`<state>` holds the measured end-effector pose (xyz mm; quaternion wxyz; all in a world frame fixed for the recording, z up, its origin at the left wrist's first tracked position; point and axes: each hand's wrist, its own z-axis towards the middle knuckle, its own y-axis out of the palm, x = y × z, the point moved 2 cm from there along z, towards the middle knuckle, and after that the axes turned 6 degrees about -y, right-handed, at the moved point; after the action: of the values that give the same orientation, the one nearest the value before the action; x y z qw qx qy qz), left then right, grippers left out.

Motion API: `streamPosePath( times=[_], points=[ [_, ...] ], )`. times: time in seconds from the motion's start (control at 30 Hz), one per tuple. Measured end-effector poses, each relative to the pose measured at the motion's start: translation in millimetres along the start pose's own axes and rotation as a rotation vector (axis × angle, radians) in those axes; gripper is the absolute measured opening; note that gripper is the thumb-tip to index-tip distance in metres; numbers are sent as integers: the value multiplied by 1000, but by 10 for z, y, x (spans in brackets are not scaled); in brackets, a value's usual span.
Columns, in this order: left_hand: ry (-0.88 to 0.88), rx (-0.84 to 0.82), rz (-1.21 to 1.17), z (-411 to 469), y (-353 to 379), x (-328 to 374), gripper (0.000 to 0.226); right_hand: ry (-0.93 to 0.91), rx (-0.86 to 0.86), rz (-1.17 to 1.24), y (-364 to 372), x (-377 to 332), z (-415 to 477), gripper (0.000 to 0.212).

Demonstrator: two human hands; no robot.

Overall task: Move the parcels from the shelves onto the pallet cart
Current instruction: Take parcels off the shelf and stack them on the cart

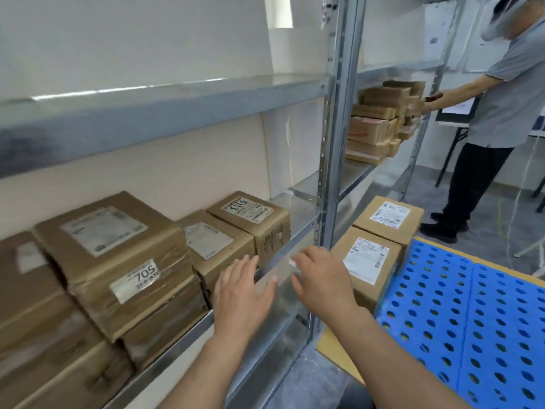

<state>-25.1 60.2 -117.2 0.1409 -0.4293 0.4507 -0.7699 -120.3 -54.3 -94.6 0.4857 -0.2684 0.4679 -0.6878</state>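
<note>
Storeroom, steel shelf [298,205] along the wall | step, likely: reaching for the next pick | left hand [244,290] and right hand [321,278] spread, holding nothing, near the shelf parcels [218,246] | next, probably: clasp one box by both sides, swing right | pallet cart [472,320]: two parcels [368,258] at its shelf-side edge

Matt cardboard parcels [118,255] w/ glossy tape; shiny metal shelf [177,349]; perforated plastic pallet [472,305].

One head-worn wide-angle view, looking forward and down, close to shelf [295,206], pallet cart [472,320] at right
</note>
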Motion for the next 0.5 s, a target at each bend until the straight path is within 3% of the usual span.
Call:
streamPosePath(
  times=[0.13, 0.5],
  points=[
    [-117, 116, 58, -155, -263, -100, 59, -93, -34, 108, -42, -224, 157, 31],
    [-411, 382, 116, -778, -895, -345, 60, -414, -18, 236, -39, -807, 341, 39]
  ],
)
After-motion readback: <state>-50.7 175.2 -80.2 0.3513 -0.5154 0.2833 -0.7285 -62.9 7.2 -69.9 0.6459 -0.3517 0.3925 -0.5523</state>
